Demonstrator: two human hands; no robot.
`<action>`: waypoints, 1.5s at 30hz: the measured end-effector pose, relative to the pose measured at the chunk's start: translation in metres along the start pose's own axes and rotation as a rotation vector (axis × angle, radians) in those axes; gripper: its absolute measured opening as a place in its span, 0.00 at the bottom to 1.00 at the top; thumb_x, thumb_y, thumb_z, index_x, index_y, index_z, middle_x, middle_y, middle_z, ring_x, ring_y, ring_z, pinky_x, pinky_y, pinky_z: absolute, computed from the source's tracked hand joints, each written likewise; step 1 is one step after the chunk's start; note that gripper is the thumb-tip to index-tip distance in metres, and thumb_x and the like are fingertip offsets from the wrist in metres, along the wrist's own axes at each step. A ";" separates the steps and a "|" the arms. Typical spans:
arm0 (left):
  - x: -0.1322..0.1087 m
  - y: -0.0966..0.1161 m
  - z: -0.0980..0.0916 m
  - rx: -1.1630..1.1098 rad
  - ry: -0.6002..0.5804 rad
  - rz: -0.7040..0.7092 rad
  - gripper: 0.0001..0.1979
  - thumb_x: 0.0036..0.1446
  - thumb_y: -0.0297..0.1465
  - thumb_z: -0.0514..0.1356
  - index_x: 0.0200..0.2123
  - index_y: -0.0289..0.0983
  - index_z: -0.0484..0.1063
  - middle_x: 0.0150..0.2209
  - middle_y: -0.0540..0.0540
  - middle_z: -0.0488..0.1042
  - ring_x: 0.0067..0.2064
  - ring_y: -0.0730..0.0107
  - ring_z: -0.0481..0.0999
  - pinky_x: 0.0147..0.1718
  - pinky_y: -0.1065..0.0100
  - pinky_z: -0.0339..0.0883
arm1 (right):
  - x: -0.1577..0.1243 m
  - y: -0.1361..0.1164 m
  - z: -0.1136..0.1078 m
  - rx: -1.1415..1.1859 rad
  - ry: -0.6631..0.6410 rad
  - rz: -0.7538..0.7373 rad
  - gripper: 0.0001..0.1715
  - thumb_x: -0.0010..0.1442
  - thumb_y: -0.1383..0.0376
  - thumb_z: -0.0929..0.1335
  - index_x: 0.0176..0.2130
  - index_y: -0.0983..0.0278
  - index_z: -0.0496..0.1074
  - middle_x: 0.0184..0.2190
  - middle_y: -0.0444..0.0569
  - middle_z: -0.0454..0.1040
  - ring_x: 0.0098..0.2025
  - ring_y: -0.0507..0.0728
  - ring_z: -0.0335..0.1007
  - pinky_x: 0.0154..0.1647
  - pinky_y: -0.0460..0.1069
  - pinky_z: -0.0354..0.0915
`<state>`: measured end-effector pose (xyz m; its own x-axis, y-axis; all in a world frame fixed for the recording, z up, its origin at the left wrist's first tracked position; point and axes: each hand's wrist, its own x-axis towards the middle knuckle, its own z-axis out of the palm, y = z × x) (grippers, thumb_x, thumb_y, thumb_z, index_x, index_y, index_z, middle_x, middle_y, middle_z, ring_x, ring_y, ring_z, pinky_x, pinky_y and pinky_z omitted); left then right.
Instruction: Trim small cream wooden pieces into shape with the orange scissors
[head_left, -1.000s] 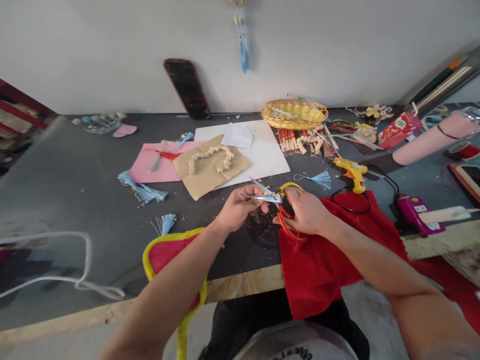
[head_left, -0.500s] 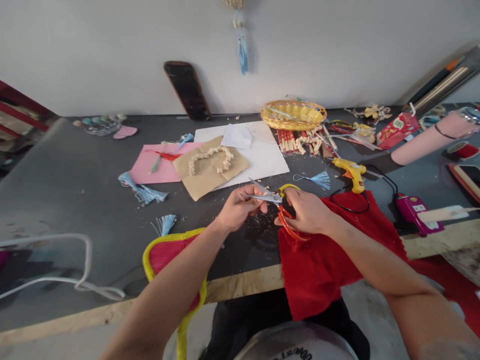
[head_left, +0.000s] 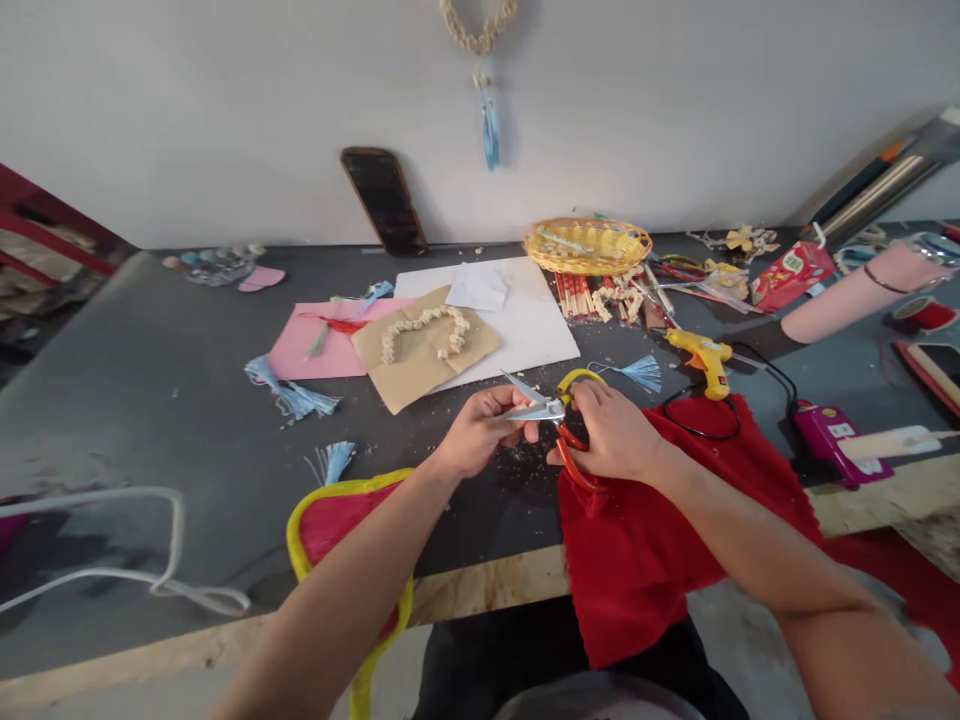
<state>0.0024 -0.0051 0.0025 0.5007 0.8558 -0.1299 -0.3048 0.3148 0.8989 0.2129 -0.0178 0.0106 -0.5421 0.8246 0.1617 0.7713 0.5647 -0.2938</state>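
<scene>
My right hand [head_left: 615, 432] grips scissors [head_left: 551, 412] with one yellow and one orange handle loop, blades apart and pointing left. My left hand [head_left: 480, 430] is pinched closed right at the blades, holding something too small to make out. Both hands hover over the dark table [head_left: 150, 400], above scattered pale crumbs. A red cloth [head_left: 660, 540] lies under my right wrist and hangs over the table's front edge.
Brown paper with a pale beaded loop [head_left: 424, 330] lies on white and pink sheets behind the hands. Blue tassels [head_left: 292, 395], a yellow basket [head_left: 587, 245], a yellow glue gun [head_left: 701, 355], a yellow-rimmed red piece [head_left: 337, 520] and white cord [head_left: 112, 580] lie around.
The view tilted slightly up, showing more of the wall hanging. The scissors and both hands stay together in the same spot.
</scene>
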 end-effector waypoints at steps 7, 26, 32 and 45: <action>0.000 -0.001 -0.002 -0.038 0.010 -0.035 0.10 0.47 0.31 0.67 0.25 0.33 0.69 0.19 0.49 0.74 0.17 0.81 0.56 0.18 0.73 0.44 | -0.001 -0.005 0.007 0.033 -0.015 0.022 0.28 0.58 0.46 0.66 0.44 0.66 0.59 0.39 0.59 0.70 0.43 0.67 0.70 0.41 0.60 0.68; 0.001 -0.005 -0.003 0.056 0.015 0.073 0.11 0.52 0.35 0.66 0.27 0.33 0.71 0.21 0.49 0.74 0.19 0.79 0.59 0.20 0.72 0.48 | 0.000 -0.004 -0.009 0.065 -0.135 0.072 0.23 0.59 0.47 0.65 0.41 0.63 0.59 0.35 0.54 0.71 0.39 0.63 0.72 0.34 0.53 0.66; 0.002 -0.001 -0.001 0.019 0.002 0.020 0.08 0.48 0.30 0.66 0.24 0.33 0.69 0.22 0.48 0.75 0.19 0.81 0.56 0.20 0.73 0.46 | 0.002 0.001 0.002 -0.054 0.040 0.020 0.32 0.54 0.44 0.68 0.43 0.65 0.60 0.40 0.59 0.70 0.44 0.68 0.69 0.45 0.60 0.67; 0.002 -0.003 -0.001 0.055 0.075 0.078 0.13 0.51 0.37 0.66 0.25 0.34 0.69 0.20 0.49 0.73 0.18 0.79 0.57 0.19 0.71 0.45 | 0.001 -0.012 0.002 -0.027 -0.101 0.118 0.26 0.60 0.47 0.64 0.43 0.66 0.59 0.39 0.60 0.72 0.41 0.66 0.72 0.37 0.57 0.67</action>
<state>0.0031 -0.0042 -0.0011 0.4143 0.9058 -0.0884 -0.2945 0.2254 0.9287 0.2025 -0.0234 0.0119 -0.4770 0.8783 0.0316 0.8394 0.4660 -0.2799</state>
